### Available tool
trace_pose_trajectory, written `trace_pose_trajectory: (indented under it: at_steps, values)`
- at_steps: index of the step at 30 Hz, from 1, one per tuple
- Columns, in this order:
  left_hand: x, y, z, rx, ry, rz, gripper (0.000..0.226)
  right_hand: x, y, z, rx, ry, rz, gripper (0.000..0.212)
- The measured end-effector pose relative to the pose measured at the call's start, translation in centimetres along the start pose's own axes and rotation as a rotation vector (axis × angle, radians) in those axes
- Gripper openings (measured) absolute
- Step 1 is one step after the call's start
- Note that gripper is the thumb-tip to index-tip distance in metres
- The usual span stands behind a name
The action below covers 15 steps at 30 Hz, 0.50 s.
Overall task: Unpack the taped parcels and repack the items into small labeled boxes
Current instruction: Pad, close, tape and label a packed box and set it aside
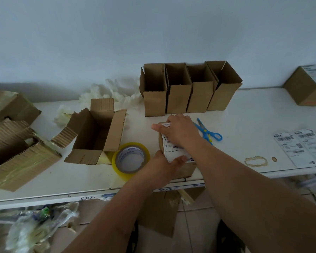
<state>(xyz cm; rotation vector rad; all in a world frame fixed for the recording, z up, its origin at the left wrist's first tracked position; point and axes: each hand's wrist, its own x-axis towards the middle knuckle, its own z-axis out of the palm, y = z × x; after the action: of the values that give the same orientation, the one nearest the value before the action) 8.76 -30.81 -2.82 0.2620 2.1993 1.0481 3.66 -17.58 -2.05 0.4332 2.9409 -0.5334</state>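
A small brown box lies near the table's front edge with a white shipping label on its top. My right hand lies flat on the label, fingers spread, pressing on it. My left hand grips the box's near left corner, thumb on the label's edge. A roll of clear tape lies just left of that hand. Blue scissors lie right of the box. Several open small boxes stand upright in a row behind. More labels lie flat at the far right.
An opened parcel with raised flaps stands left of the tape. Taped, torn parcels fill the left end. White packing filler is piled by the wall. A labeled box sits back right. Plastic scraps lie below the table.
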Motion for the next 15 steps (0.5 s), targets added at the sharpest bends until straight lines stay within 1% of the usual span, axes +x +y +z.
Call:
trace_pose_trajectory:
  at_steps: [1, 3, 5, 6, 8, 10, 13, 15]
  values:
    - [-0.1, 0.1, 0.0, -0.006, -0.002, -0.009, 0.065, -0.1, 0.1, -0.1, 0.026, 0.0, 0.001, 0.076]
    - [-0.3, 0.0, -0.2, -0.02, -0.011, -0.04, 0.062, -0.3, 0.4, -0.5, 0.172, 0.017, -0.009, 0.071]
    - [-0.6, -0.2, -0.5, -0.06, -0.023, -0.082, 0.059, -0.8, 1.0, -1.1, 0.33, 0.043, -0.014, 0.075]
    - [-0.7, -0.2, -0.6, -0.086, -0.025, -0.096, 0.058, -1.1, 1.5, -1.3, 0.369, 0.059, 0.002, 0.078]
    - [-0.9, -0.4, -1.0, -0.107, -0.014, -0.108, 0.058, -2.2, 2.7, -1.2, 0.435, 0.086, 0.078, 0.086]
    - [-1.0, -0.5, -1.2, -0.077, -0.001, -0.096, 0.059, -3.9, 3.9, -0.5, 0.551, 0.062, 0.17, 0.09]
    - [-1.4, -0.4, -0.9, -0.06, 0.024, -0.054, 0.049, -6.5, 4.9, 0.8, 0.715, -0.026, 0.266, 0.084]
    - [-1.7, -0.2, -0.5, -0.056, 0.043, -0.042, 0.046, -7.8, 5.3, 1.6, 0.768, -0.042, 0.324, 0.079]
